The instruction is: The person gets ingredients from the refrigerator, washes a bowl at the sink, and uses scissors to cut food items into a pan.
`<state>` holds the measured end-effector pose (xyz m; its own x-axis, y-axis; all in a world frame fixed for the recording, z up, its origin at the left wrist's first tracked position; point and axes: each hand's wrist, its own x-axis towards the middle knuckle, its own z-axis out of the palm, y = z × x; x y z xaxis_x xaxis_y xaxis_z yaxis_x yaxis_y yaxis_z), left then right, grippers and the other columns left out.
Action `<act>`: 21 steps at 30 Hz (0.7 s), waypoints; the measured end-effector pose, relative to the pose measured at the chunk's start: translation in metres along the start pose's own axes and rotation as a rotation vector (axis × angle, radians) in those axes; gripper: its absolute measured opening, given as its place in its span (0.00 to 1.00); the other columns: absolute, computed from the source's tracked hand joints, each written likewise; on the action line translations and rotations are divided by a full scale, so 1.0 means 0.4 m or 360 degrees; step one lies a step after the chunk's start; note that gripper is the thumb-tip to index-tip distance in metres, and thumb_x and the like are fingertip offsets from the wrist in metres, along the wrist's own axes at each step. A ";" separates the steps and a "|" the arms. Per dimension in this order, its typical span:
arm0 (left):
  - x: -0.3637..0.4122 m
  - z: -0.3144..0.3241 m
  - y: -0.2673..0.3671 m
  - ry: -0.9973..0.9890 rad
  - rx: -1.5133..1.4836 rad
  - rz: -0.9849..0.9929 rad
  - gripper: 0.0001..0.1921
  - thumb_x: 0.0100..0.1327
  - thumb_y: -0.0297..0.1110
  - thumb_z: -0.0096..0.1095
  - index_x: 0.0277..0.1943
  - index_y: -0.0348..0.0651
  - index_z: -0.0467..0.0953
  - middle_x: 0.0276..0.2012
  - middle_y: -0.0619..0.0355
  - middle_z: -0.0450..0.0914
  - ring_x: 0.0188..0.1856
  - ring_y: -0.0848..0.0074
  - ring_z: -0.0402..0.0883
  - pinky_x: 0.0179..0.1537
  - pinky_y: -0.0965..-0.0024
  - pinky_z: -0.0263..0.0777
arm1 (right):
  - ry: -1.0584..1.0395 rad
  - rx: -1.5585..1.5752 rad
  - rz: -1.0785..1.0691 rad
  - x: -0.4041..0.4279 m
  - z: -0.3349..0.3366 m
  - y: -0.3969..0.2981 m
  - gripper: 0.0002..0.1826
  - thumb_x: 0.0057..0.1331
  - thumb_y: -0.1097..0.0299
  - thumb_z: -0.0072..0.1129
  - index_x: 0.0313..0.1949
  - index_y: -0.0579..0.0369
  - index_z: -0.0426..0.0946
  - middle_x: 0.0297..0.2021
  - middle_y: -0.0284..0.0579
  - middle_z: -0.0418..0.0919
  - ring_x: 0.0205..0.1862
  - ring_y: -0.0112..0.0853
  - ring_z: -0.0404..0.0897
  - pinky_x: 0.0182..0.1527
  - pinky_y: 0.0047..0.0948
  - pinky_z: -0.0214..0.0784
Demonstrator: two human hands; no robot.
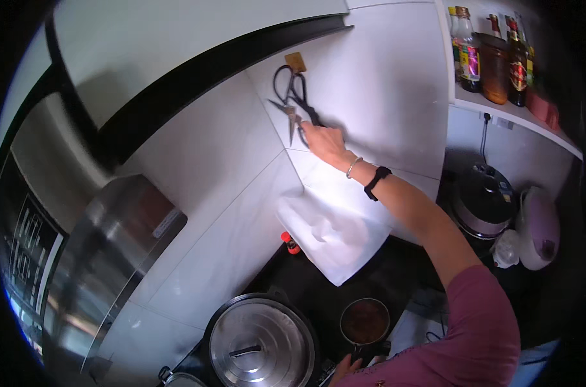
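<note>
My right hand (324, 141) is raised to the tiled wall, its fingers closed at the handles of metal scissors (291, 112) with blades spread. Black looped handles (297, 89) overlap them just below a small yellowish wall patch (295, 62); whether these belong to a second pair I cannot tell. Low in the picture, my left hand (343, 371) is partly seen at the black handle of a small pan (365, 321) with reddish-brown contents. Its grip is mostly hidden. To the left sits a large pot with a metal lid (262, 341).
A white sheet or bag (334, 237) lies in the corner beside a small red-capped bottle (290, 243). The range hood (123, 232) juts out at left. Bottles (468, 55) stand on the right shelf (510, 116), above a rice cooker (485, 200). Another lidded pot (184, 380) shows at the bottom.
</note>
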<state>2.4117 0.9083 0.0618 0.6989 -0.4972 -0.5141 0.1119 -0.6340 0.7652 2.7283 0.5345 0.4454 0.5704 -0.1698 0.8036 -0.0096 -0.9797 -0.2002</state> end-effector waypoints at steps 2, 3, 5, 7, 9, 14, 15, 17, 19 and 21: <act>-0.004 0.013 0.001 0.0027 -0.0025 0.0034 0.21 0.60 0.44 0.58 0.46 0.33 0.69 0.33 0.45 0.78 0.36 0.59 0.78 0.37 0.62 0.70 | 0.0050 0.0223 -0.0078 -0.041 -0.070 -0.010 0.10 0.61 0.66 0.47 0.42 0.51 0.68 0.21 0.48 0.77 0.24 0.45 0.78 0.25 0.46 0.67; -0.005 0.017 0.002 0.0054 -0.0044 0.0054 0.21 0.60 0.44 0.58 0.46 0.33 0.69 0.33 0.45 0.77 0.36 0.59 0.78 0.37 0.61 0.70 | 0.0009 0.0325 -0.0083 -0.076 -0.107 -0.020 0.10 0.62 0.64 0.47 0.42 0.49 0.69 0.21 0.49 0.77 0.24 0.45 0.77 0.27 0.46 0.67; -0.016 0.035 0.000 0.0093 -0.0077 0.0110 0.21 0.59 0.44 0.58 0.46 0.33 0.69 0.32 0.45 0.77 0.35 0.59 0.78 0.37 0.61 0.70 | -0.0223 0.0605 -0.0087 -0.176 -0.228 -0.043 0.13 0.61 0.66 0.50 0.46 0.48 0.70 0.21 0.47 0.75 0.23 0.39 0.76 0.29 0.37 0.68; -0.033 0.046 0.006 0.0120 -0.0109 0.0196 0.21 0.59 0.44 0.58 0.45 0.33 0.69 0.32 0.45 0.77 0.34 0.59 0.78 0.37 0.60 0.69 | -0.0315 0.0792 -0.0109 -0.298 -0.309 -0.040 0.13 0.62 0.61 0.49 0.46 0.47 0.71 0.22 0.47 0.76 0.25 0.43 0.76 0.30 0.39 0.68; -0.046 0.055 0.000 0.0090 -0.0104 0.0307 0.21 0.59 0.44 0.58 0.45 0.33 0.69 0.31 0.46 0.77 0.34 0.59 0.77 0.37 0.60 0.69 | -0.0417 0.1028 -0.0019 -0.432 -0.469 -0.054 0.13 0.62 0.63 0.51 0.45 0.50 0.71 0.20 0.49 0.74 0.23 0.40 0.75 0.28 0.37 0.65; -0.025 0.104 -0.010 -0.0252 0.0264 0.0465 0.20 0.60 0.43 0.58 0.45 0.33 0.69 0.30 0.46 0.76 0.33 0.60 0.77 0.37 0.59 0.69 | -0.0503 0.1316 0.0423 -0.819 -0.852 -0.046 0.12 0.63 0.68 0.53 0.43 0.61 0.69 0.28 0.47 0.76 0.27 0.31 0.75 0.31 0.30 0.64; -0.017 0.133 -0.010 -0.0330 0.0355 0.0510 0.20 0.60 0.43 0.58 0.45 0.33 0.69 0.30 0.47 0.76 0.33 0.61 0.77 0.37 0.59 0.69 | -0.0417 0.1358 0.0450 -0.918 -0.911 -0.043 0.11 0.62 0.68 0.54 0.41 0.60 0.69 0.27 0.45 0.76 0.27 0.30 0.74 0.31 0.29 0.65; 0.003 0.191 -0.003 -0.0473 0.0540 0.0601 0.20 0.60 0.43 0.58 0.45 0.33 0.69 0.30 0.47 0.76 0.32 0.61 0.77 0.36 0.59 0.69 | -0.0351 0.1292 0.0568 -1.098 -1.050 -0.064 0.08 0.61 0.71 0.55 0.38 0.57 0.69 0.25 0.41 0.73 0.26 0.28 0.73 0.31 0.28 0.65; 0.014 0.251 -0.011 -0.0600 0.0766 0.0695 0.20 0.60 0.43 0.58 0.44 0.33 0.69 0.30 0.47 0.76 0.32 0.62 0.77 0.36 0.59 0.69 | -0.0237 0.0959 0.0783 -1.287 -1.156 -0.119 0.07 0.57 0.74 0.59 0.35 0.58 0.71 0.33 0.41 0.72 0.34 0.33 0.72 0.34 0.27 0.64; 0.014 0.334 -0.016 -0.0724 0.0999 0.0789 0.19 0.60 0.43 0.58 0.44 0.33 0.69 0.29 0.48 0.76 0.31 0.62 0.76 0.36 0.59 0.69 | -0.0036 0.0519 0.0740 -1.464 -1.270 -0.205 0.07 0.54 0.75 0.61 0.32 0.58 0.73 0.40 0.43 0.70 0.42 0.36 0.70 0.40 0.31 0.62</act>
<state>2.3207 0.8304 0.0022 0.2042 -0.8987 -0.3882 -0.6234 -0.4251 0.6562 1.9778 0.6601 0.2759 0.5844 -0.5698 0.5777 -0.0119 -0.7179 -0.6960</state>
